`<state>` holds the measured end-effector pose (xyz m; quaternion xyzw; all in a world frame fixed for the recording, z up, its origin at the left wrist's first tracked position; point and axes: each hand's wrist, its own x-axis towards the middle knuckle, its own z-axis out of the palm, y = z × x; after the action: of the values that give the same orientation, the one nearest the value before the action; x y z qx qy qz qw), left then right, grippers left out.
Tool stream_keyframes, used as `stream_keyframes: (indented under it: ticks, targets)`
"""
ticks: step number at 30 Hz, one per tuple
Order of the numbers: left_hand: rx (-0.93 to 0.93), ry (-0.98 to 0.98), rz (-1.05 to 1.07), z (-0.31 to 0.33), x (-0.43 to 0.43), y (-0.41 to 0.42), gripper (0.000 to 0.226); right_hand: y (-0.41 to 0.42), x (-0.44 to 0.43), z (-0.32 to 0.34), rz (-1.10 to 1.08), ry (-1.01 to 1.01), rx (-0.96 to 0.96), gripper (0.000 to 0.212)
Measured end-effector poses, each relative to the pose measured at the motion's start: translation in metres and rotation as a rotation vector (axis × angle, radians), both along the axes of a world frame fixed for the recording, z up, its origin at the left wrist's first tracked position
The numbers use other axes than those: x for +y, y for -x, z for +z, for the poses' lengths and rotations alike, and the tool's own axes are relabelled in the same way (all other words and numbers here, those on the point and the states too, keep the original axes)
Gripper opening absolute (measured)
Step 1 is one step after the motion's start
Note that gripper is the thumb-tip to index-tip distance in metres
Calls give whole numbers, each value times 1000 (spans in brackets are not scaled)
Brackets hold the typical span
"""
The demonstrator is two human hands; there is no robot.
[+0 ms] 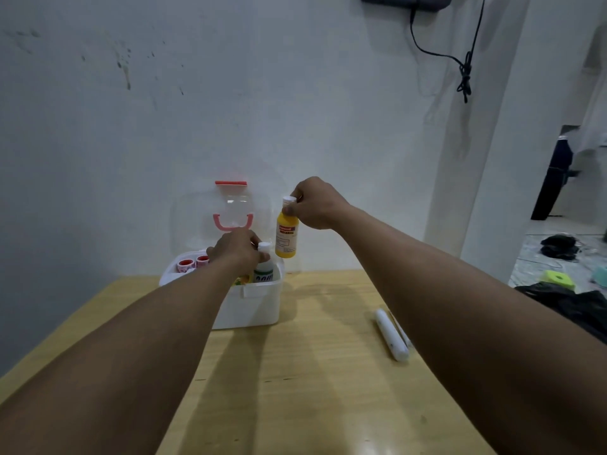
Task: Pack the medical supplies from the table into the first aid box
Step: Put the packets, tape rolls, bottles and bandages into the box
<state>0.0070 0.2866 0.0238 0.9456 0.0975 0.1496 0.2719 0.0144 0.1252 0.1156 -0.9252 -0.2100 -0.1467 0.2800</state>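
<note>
The white first aid box [249,307] stands open at the back of the wooden table [295,389], its clear lid [230,208] with a pink handle leaning against the wall. My left hand [235,249] grips the white cap of a white bottle with a green label [264,270] that stands upright inside the box. My right hand [315,205] holds a yellow bottle [286,236] by its white cap, hanging above the box's right edge. Two small red-topped containers [192,262] sit in the box's left part. A white tube-shaped case [391,334] lies on the table to the right.
A thin white stick [400,330] lies beside the tube, partly hidden by my right forearm. The white wall rises right behind the box. Dark bags [565,303] and a green object [558,279] lie on the floor past the table's right edge.
</note>
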Motion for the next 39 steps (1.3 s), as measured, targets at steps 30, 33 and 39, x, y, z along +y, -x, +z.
stream_keyframes:
  ticks: [30, 33, 39]
  targets:
    - [-126, -64, 75, 1, 60, 33, 44, 15, 39, -62, 31, 138, 176, 33]
    - [-125, -68, 85, 0, 62, 33, 43, 16, 40, -71, 27, 164, 190, 31]
    - [-113, -79, 85, 1, 60, 33, 41, 16, 40, -77, -1, 179, 164, 29]
